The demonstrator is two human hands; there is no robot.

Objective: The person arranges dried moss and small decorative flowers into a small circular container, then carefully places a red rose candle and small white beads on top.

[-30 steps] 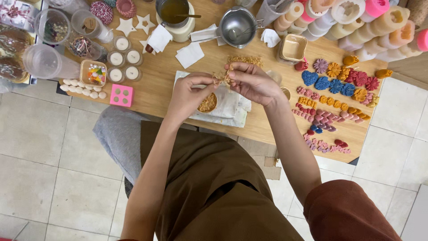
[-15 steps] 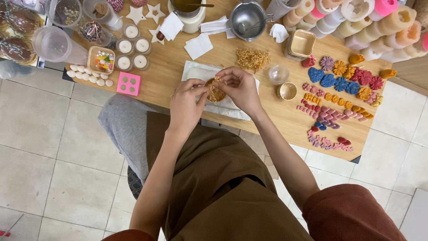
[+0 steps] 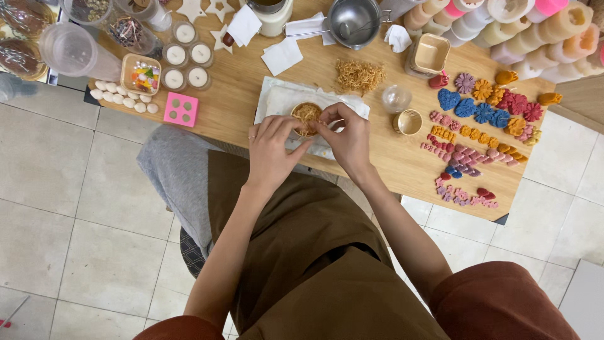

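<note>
Round tin (image 3: 306, 117) holds golden shreds, both hands touching.

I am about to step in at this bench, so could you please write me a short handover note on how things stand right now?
Left hand: its fingers steady the small round tin at its rim.
Right hand: its fingers pinch at the tin's edge, over the golden shreds inside.
The tin sits on a white paper sheet on the wooden table.
A loose pile of shreds lies behind it; a second tin stands to the right.
Done: the tin holds shreds.
Left: the second tin appears unfilled, and the pile is not used up.
</note>
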